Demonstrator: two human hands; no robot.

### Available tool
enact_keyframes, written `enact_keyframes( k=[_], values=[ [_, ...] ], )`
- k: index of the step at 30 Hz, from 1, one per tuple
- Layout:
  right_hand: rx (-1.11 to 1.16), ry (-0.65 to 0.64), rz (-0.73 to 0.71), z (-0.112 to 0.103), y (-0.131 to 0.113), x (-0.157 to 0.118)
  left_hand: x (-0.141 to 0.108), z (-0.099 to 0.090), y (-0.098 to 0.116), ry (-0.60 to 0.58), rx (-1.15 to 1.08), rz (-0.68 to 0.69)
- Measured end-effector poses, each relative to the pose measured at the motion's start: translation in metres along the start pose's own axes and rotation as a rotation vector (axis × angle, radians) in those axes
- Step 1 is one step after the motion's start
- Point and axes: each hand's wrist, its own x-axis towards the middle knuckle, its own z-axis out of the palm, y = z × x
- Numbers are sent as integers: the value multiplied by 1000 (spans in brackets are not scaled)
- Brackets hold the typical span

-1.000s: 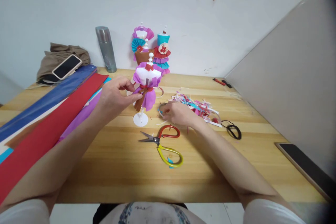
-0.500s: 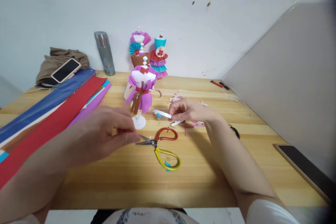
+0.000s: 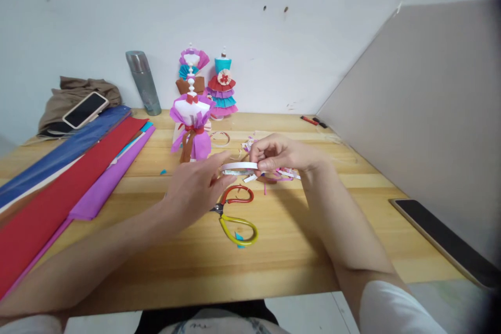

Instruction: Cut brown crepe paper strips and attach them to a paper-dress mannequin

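My right hand [image 3: 276, 154] pinches the end of a thin white strip or tape ring [image 3: 239, 166] above the table's middle. At its other end is my left hand [image 3: 198, 180], thumb and fingers apart around the strip's left end; whether they touch it is unclear. Scissors [image 3: 237, 216] with one red and one yellow handle lie below, their blades partly behind my left hand. Just behind my left hand stands a small white dress form [image 3: 191, 120] in purple paper with a red bow and brown ribbon.
Two decorated forms [image 3: 223, 83] stand behind. Paper rolls [image 3: 86, 172], a cloth [image 3: 84, 91], a phone [image 3: 86, 109] and a bottle [image 3: 144, 83] are left. Scraps [image 3: 289, 173] lie beside my right hand; a dark tablet-like device [image 3: 442, 240] lies right.
My left hand has moved right and opened beside the white strip. My right hand still pinches it. The camera view has shifted slightly.
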Motion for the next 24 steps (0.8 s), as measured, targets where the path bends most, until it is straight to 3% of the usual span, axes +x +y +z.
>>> enact_keyframes(
  k=[4,8,13,18,21,24],
  values=[
    [-52,34,16,4,-9,-2,18,5,4,-139,-178,-55],
    [-208,192,28,-1,-7,-4,33,9,2,-178,-502,-245],
    [-400,397,87,-21,8,-7,37,21,-3,-97,-620,-395],
    [-335,359,85,-31,7,-20,31,31,-1,-85,-632,-429],
    [-328,313,60,-23,-5,-25,30,32,3,-104,-610,-449],
    [-473,359,80,-11,-15,-23,30,33,4,-108,-611,-468]
  ],
)
